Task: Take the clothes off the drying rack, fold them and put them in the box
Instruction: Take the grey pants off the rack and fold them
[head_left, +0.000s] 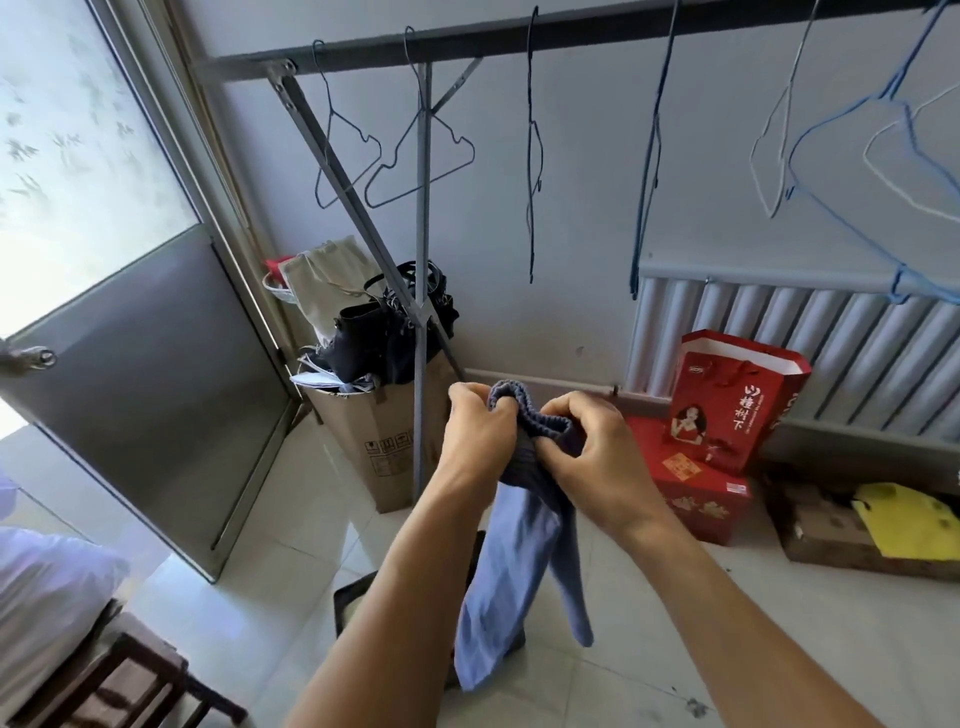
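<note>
The floor (649, 623) is pale glossy tile, meeting a plain white wall with a ribbed white radiator (810, 332) on the right and a grey metal-framed door (145, 364) with frosted patterned glass on the left. A grey metal drying rack (423, 260) spans the room, its dark top rail carrying only bare wire hangers (415, 156), some dark, some blue or white. Behind its legs stands a tall cardboard box (384, 441) stuffed with a black bag and papers. By the radiator sit a red paper gift bag (727, 400) on a red carton (696, 493), and a low cardboard box with a yellow sheet on it. A dark wooden stool (130, 680) shows at lower left.

Both hands hold a blue-grey garment (511, 582) out in front, chest-high, clear of the rack. Its top edge is a ribbed knit band; smoother, lighter cloth hangs down in two limp lengths. The left hand (480, 431) grips the band with fingers curled over it; the right hand (597, 447) pinches it between thumb and bent fingers. Beneath the cloth a dark-rimmed container (353, 603), perhaps the box, is mostly hidden.
</note>
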